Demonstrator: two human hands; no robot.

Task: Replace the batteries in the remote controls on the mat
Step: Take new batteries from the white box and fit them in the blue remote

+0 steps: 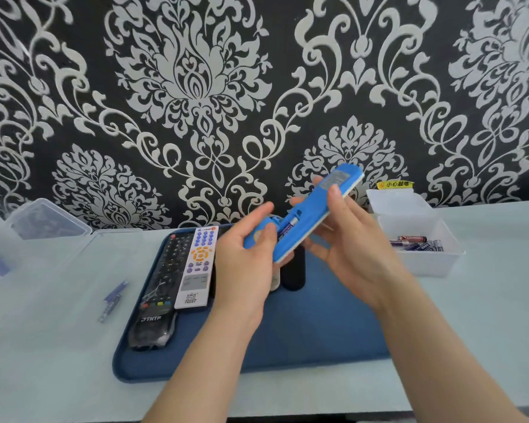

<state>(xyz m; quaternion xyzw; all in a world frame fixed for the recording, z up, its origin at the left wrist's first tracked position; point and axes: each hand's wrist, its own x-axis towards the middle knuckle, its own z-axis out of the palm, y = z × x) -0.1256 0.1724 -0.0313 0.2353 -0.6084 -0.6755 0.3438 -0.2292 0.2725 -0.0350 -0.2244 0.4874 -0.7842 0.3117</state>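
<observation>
- Our right hand (348, 239) grips the blue remote (315, 206); we steady it.
- Our left hand (245, 264) pinches its lower end; we thumb the battery (288, 228) in flat.

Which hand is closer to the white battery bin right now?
Right. The right hand, gripping the blue remote, is just left of the white battery bin. The left hand holds the remote's lower end, farther left over the mat.

Head camera looks forward and down, near the mat (303, 337), facing the wall (257, 87).
</observation>
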